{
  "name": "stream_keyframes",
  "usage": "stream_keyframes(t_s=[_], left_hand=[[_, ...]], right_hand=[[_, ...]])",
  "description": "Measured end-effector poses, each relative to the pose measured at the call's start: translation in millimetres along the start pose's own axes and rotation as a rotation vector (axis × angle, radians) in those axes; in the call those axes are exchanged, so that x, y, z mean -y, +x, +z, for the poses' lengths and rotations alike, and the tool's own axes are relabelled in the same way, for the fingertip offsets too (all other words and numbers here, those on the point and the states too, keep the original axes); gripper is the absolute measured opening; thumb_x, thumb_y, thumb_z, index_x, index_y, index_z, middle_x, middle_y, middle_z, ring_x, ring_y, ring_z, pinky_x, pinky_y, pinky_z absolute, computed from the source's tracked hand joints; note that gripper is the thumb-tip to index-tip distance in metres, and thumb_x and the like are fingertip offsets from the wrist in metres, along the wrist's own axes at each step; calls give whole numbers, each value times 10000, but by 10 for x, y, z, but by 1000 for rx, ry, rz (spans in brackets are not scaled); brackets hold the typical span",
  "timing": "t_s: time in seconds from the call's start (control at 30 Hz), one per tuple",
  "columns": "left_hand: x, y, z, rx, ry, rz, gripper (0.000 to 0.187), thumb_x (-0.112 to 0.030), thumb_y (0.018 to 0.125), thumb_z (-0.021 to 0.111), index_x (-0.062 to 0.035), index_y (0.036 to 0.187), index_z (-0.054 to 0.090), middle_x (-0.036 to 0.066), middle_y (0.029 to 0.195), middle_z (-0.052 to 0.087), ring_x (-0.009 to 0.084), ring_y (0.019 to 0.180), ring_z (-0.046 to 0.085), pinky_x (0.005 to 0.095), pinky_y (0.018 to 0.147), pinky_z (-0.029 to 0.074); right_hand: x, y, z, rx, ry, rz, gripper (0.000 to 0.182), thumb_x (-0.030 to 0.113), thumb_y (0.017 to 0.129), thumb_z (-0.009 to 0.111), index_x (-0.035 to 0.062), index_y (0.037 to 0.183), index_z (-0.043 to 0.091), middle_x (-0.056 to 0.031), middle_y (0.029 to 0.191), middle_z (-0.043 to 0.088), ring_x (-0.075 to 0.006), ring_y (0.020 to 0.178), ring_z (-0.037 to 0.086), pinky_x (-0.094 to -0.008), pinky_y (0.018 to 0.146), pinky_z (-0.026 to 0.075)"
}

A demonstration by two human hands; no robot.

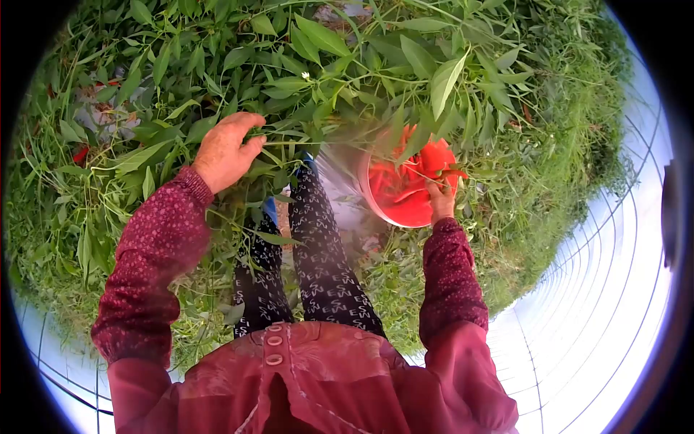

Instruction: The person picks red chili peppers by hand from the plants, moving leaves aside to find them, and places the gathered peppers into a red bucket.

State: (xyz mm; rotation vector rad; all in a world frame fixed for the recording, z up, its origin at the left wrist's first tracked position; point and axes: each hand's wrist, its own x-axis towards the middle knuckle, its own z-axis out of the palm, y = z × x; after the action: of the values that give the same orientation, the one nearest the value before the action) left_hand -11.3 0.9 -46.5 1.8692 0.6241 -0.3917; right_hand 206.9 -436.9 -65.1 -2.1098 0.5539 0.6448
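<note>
My left hand (228,152) reaches into the leafy pepper plants (318,94) at the left of centre. Its thumb and fingers are apart, with green leaves and a thin stem between them. My right hand (441,202) is closed over the near right side of a pale-rimmed bucket (405,223), with red peppers (437,158) at its fingertips. Green stems stick out beside them. More red peppers (394,184) lie inside the bucket, partly blurred. Overhanging leaves hide some of its far rim.
Dense foliage spreads across the front and both sides. A red pepper (80,154) shows low among leaves at far left. My legs (322,246) stand between the plants, left of the bucket. Pale sheeting with dark curved lines (578,325) rises at the right.
</note>
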Motion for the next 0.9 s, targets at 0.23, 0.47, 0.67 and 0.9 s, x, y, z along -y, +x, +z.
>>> stream_keyframes(t_s=[0.23, 0.47, 0.67, 0.9], left_hand=[[329, -238, -365, -138, 163, -50, 266, -131, 841, 553, -19, 1082, 550, 129, 1046, 588, 270, 964, 570, 333, 822, 444], [747, -583, -572, -266, -54, -162, 245, -105, 859, 531, -18, 1087, 547, 111, 973, 613, 181, 801, 601, 304, 683, 482], [693, -735, -439, -211, -78, -293, 237, -95, 852, 542, 1, 1069, 545, 88, 924, 611, 155, 763, 578, 287, 680, 474], [548, -841, -385, -157, -10, -248, 234, -105, 839, 556, -18, 1057, 565, 104, 914, 624, 185, 769, 596, 300, 694, 475]], right_hand=[[-619, -546, -429, -469, -517, 238, 585, 241, 703, 679, -55, 1175, 499, -193, 1087, 583, -282, 974, 572, -354, 866, 434], [-1504, -601, -207, -208, 444, 589, 563, 343, 810, 616, -1, 1216, 432, -172, 1155, 513, -320, 1098, 466, -443, 885, 419], [-1678, -403, 142, -111, 1085, 764, 410, 156, 879, 430, 10, 1260, 387, -187, 1221, 492, -360, 1143, 450, -505, 978, 340], [-1044, -744, 53, -215, 679, 674, 342, 30, 819, 405, -18, 1154, 456, -194, 1096, 554, -363, 991, 557, -508, 802, 501]])
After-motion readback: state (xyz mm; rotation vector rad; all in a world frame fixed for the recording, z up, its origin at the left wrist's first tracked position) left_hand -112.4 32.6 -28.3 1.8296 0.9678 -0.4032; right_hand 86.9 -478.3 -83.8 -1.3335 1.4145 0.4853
